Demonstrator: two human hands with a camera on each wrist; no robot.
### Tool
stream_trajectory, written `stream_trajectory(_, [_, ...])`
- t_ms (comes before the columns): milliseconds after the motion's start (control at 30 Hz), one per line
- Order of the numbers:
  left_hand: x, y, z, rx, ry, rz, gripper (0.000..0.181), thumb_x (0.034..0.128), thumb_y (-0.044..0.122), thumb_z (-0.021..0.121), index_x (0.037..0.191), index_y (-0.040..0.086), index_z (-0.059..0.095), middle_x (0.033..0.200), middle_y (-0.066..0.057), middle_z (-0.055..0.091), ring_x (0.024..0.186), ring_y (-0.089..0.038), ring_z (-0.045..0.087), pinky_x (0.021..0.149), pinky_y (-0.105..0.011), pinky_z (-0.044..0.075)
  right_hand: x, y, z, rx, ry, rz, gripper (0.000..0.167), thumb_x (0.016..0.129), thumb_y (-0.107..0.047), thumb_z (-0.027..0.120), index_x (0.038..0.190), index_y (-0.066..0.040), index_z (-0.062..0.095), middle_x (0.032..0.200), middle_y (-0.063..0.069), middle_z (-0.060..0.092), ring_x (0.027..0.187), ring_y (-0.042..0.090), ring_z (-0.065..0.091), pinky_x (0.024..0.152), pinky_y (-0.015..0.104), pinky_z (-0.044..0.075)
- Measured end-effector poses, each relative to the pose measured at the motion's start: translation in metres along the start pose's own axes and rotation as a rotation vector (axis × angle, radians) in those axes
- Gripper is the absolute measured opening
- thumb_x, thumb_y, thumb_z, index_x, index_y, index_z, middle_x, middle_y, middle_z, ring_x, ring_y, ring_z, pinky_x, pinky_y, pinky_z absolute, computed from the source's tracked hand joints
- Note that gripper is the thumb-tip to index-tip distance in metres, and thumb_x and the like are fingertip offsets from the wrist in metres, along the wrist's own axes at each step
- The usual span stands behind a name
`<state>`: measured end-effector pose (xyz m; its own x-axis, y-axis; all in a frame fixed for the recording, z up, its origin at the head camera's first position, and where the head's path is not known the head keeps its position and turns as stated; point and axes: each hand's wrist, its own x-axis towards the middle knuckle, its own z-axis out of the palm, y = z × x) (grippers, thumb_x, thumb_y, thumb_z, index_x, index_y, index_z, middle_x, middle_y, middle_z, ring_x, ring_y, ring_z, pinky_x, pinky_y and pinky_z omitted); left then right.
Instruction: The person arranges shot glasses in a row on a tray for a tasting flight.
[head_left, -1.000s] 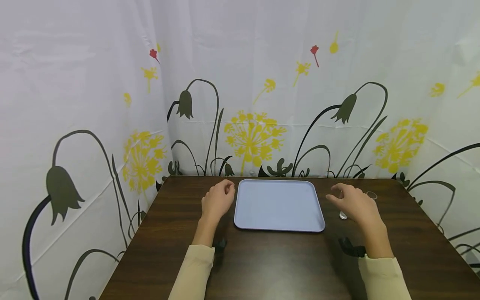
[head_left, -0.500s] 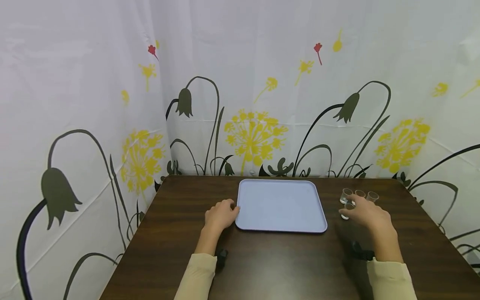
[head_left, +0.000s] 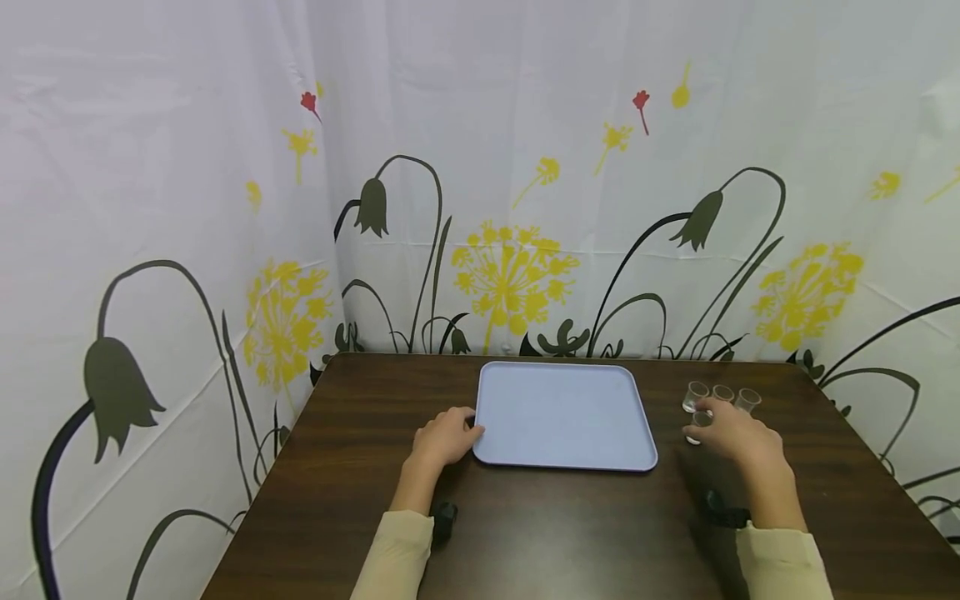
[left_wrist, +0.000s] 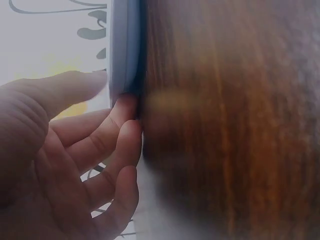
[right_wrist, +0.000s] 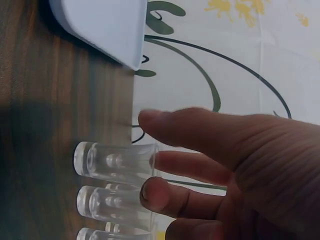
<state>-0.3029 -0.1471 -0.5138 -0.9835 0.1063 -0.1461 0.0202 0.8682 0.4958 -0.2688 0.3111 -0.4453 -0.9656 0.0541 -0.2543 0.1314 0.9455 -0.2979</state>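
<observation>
My left hand (head_left: 441, 437) is at the left edge of the pale blue tray (head_left: 566, 417). In the left wrist view, its thumb lies on the tray's rim (left_wrist: 122, 45) and a fingertip is under the edge, pinching it. To the tray's right, my right hand (head_left: 738, 433) reaches over a small clear shot glass (head_left: 699, 421). The right wrist view shows the thumb apart from the nearest glass (right_wrist: 112, 160), with fingertips by the rims. More shot glasses stand just behind, including one at the back left (head_left: 695, 397) and one at the right (head_left: 747, 400).
Everything stands on a dark brown wooden table (head_left: 570, 533). A white curtain (head_left: 480, 100) printed with flowers hangs behind and to both sides. Each wrist wears a black device, such as the left one (head_left: 444, 521).
My left hand has come down to the tray's left edge and now pinches it. The right hand has lowered and shifted right to the front shot glass, leaving the glasses behind in sight.
</observation>
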Motion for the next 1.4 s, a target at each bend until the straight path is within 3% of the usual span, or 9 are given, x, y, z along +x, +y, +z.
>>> stream_trajectory(200, [0.016, -0.013, 0.012, 0.027, -0.024, -0.013, 0.050, 0.1058, 0.038, 0.065, 0.150, 0.014, 0.063, 0.085, 0.002, 0.062, 0.077, -0.022, 0.058, 0.082, -0.056, 0.047, 0.002, 0.000, 0.002, 0.006, 0.009, 0.013, 0.068, 0.102, -0.043, 0.068, 0.154, -0.003, 0.049, 0.152, 0.038, 0.051, 0.127, 0.070, 0.052, 0.091, 0.080, 0.044])
stream_trajectory(367, [0.017, -0.013, 0.011, -0.002, -0.032, -0.024, 0.049, 0.1048, 0.034, 0.067, 0.149, 0.013, 0.063, 0.085, 0.001, 0.062, 0.076, -0.022, 0.059, 0.081, -0.054, 0.046, 0.002, -0.001, 0.003, 0.008, 0.023, 0.018, 0.065, 0.103, -0.039, 0.065, 0.153, -0.002, 0.049, 0.153, 0.039, 0.050, 0.128, 0.071, 0.051, 0.093, 0.080, 0.043])
stream_trajectory(567, [0.024, -0.024, 0.019, -0.003, -0.046, -0.019, 0.050, 0.1064, 0.039, 0.064, 0.152, 0.017, 0.060, 0.087, 0.003, 0.061, 0.076, -0.019, 0.057, 0.080, -0.052, 0.045, 0.003, -0.001, 0.004, -0.003, 0.022, 0.021, 0.064, 0.104, -0.039, 0.063, 0.153, -0.001, 0.048, 0.152, 0.039, 0.050, 0.127, 0.070, 0.052, 0.091, 0.079, 0.045])
stream_trajectory(833, [-0.007, 0.004, -0.006, -0.058, -0.040, -0.032, 0.046, 0.1062, 0.030, 0.067, 0.149, 0.013, 0.063, 0.090, 0.000, 0.064, 0.080, -0.021, 0.060, 0.091, -0.056, 0.046, 0.005, 0.000, 0.006, -0.015, 0.053, -0.002, 0.056, 0.104, -0.035, 0.064, 0.148, -0.002, 0.055, 0.148, 0.040, 0.053, 0.122, 0.068, 0.055, 0.088, 0.078, 0.046])
stream_trajectory(1033, [-0.005, 0.003, -0.008, -0.059, -0.049, -0.036, 0.047, 0.1062, 0.031, 0.066, 0.150, 0.015, 0.062, 0.091, 0.002, 0.064, 0.081, -0.020, 0.060, 0.093, -0.057, 0.046, 0.004, -0.008, 0.005, -0.007, 0.065, -0.012, 0.055, 0.105, -0.035, 0.063, 0.149, -0.004, 0.055, 0.147, 0.038, 0.055, 0.123, 0.066, 0.056, 0.087, 0.076, 0.045])
stream_trajectory(1167, [0.011, -0.011, 0.003, -0.039, -0.049, -0.019, 0.049, 0.1060, 0.034, 0.065, 0.151, 0.015, 0.061, 0.090, 0.002, 0.065, 0.081, -0.020, 0.060, 0.092, -0.058, 0.047, 0.003, -0.014, 0.006, -0.008, 0.093, -0.028, 0.051, 0.104, -0.034, 0.062, 0.146, -0.006, 0.058, 0.145, 0.036, 0.059, 0.124, 0.063, 0.058, 0.085, 0.075, 0.047])
stream_trajectory(1300, [0.041, -0.038, 0.029, -0.021, -0.058, 0.010, 0.052, 0.1047, 0.041, 0.065, 0.152, 0.018, 0.060, 0.087, 0.007, 0.064, 0.081, -0.017, 0.061, 0.093, -0.062, 0.047, 0.004, -0.023, 0.010, -0.020, 0.134, -0.043, 0.047, 0.102, -0.032, 0.061, 0.141, -0.006, 0.061, 0.137, 0.033, 0.065, 0.115, 0.059, 0.064, 0.079, 0.070, 0.050])
stream_trajectory(1400, [0.044, -0.043, 0.034, -0.032, -0.067, 0.015, 0.053, 0.1038, 0.042, 0.066, 0.152, 0.019, 0.060, 0.087, 0.008, 0.066, 0.082, -0.016, 0.062, 0.097, -0.065, 0.047, 0.006, -0.035, 0.016, -0.033, 0.187, -0.065, 0.043, 0.100, -0.030, 0.063, 0.136, -0.006, 0.065, 0.128, 0.029, 0.071, 0.105, 0.053, 0.069, 0.074, 0.066, 0.051])
